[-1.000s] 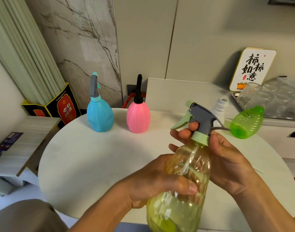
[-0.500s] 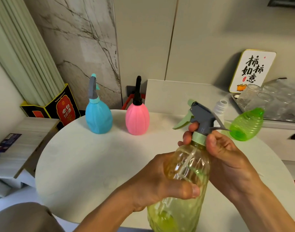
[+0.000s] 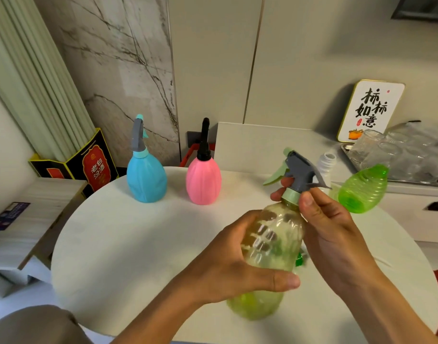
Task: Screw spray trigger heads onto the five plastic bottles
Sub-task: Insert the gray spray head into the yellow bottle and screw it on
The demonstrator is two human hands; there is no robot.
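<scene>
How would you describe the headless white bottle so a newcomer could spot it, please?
Start at the round white table and look to its far right edge. There, behind the grey trigger head, stands a small white plastic bottle. Unlike its neighbours, its threaded neck is bare.

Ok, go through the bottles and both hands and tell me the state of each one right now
Blue bottle: upright on table, trigger head on.
Pink bottle: upright, black head on.
Yellow bottle: held tilted above the table, trigger head seated on neck.
White bottle: upright, neck bare.
Green bottle: lying tilted, no head.
Left hand: wrapped round yellow bottle's body.
Right hand: fingers pinching the head's collar.
</scene>
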